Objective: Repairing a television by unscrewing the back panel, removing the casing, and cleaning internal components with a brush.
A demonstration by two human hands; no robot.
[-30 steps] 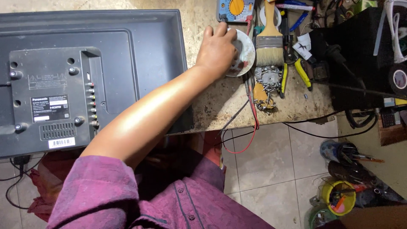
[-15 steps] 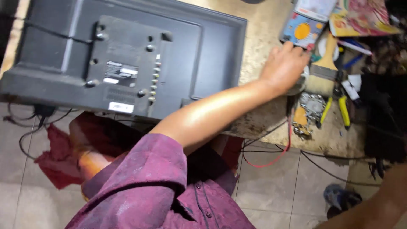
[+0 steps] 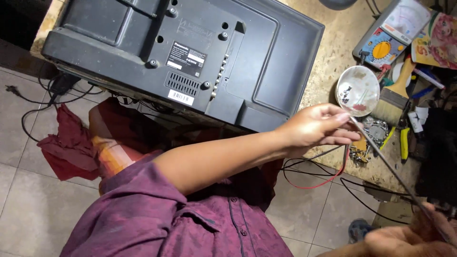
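My left hand (image 3: 318, 128) reaches across from the purple sleeve and pinches the tip of a long thin screwdriver (image 3: 389, 167) between thumb and fingers. The shaft runs down to the right into my right hand (image 3: 413, 238), which grips the dark handle at the frame's bottom right corner. Just above my left hand sits a small round metal dish (image 3: 358, 90) with a few small parts in it. A flat television (image 3: 190, 52) lies screen down on the workbench, its dark back panel facing up.
An analogue multimeter (image 3: 390, 33), a paintbrush (image 3: 395, 93), yellow-handled pliers (image 3: 403, 143) and small tools crowd the speckled bench (image 3: 328, 57) at right. Red and black wires (image 3: 323, 178) hang over its edge. A red cloth (image 3: 66, 143) lies on the tiled floor.
My left hand has come off the metal dish and now pinches the screwdriver tip. My right hand with the screwdriver has come into view at bottom right. The view has shifted.
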